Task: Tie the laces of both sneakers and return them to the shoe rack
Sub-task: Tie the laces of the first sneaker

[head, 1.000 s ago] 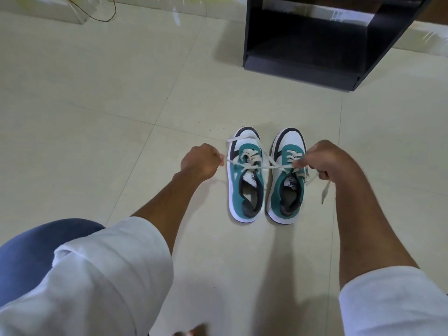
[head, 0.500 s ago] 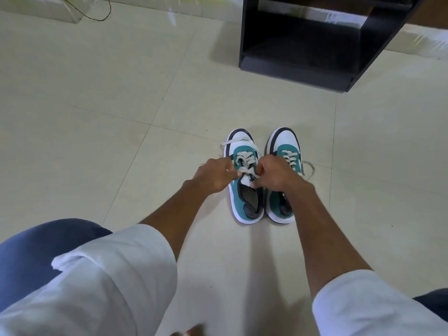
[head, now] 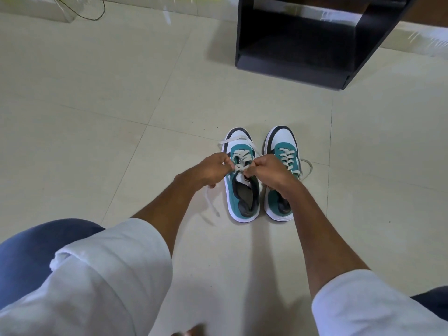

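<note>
Since a second ago both hands have come in from a wide pull to meet over the left-hand sneaker [head: 242, 183], its lace no longer stretched across the pair. The left hand [head: 213, 169] and the right hand [head: 265, 170] are each closed in a pinch on that shoe's cream lace [head: 238, 166], fingertips nearly touching above the tongue; one loose end trails from the left hand down onto the floor, another loops past the toe. Two teal-and-white sneakers stand side by side, toes pointing away, on the pale tiled floor [head: 121, 93]. The right-hand sneaker [head: 282, 151] is partly hidden by the right wrist, its lace end curling out to the side. One black shoe rack [head: 291, 66] stands well beyond them, its bottom shelf bare. A thin cable [head: 100, 10] lies at the far left.
</note>
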